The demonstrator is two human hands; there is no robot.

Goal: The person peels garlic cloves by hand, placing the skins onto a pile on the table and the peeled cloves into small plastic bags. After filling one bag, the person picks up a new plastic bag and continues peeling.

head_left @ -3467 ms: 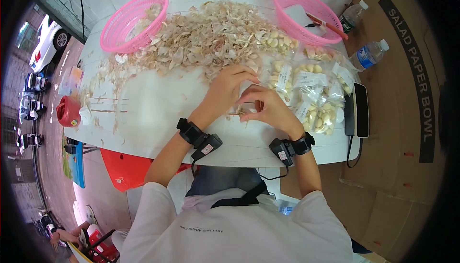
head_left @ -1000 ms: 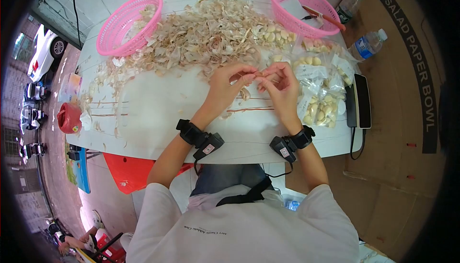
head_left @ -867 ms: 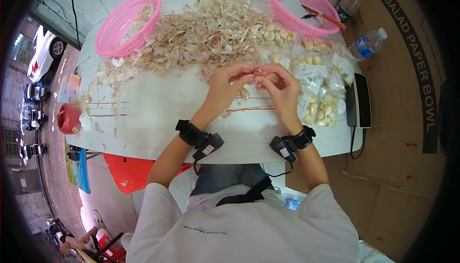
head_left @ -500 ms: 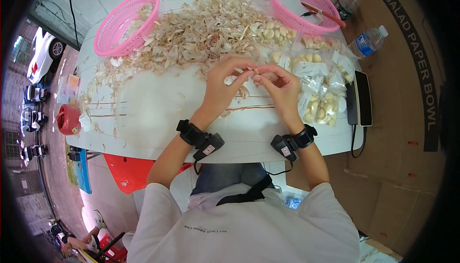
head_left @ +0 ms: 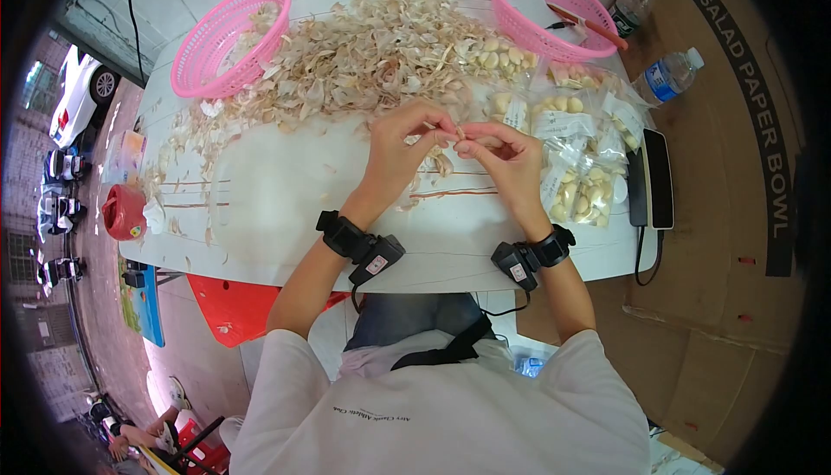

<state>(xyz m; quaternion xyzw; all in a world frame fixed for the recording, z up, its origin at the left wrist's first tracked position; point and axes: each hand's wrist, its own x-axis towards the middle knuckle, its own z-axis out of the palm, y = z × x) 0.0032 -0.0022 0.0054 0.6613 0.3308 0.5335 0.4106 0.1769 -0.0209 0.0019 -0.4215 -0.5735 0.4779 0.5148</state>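
Note:
My left hand and my right hand meet over the table, fingertips pinched together on a small garlic clove. Fingers cover most of the clove. A few loose bits of garlic skin lie just below the fingertips. Beyond my hands spreads a big heap of dry garlic skins. Peeled garlic cloves sit at the heap's right end. Close to my right hand are clear bags of peeled cloves with white labels.
Pink baskets stand at the back left and back right. Two plastic bottles, a phone and a large cardboard box are on the right. A red container sits at the left edge. Black devices are strapped to my wrists.
My fingertips have shifted slightly around the clove, with the left fingers drawn a little back. Both hands stay in nearly the same place.

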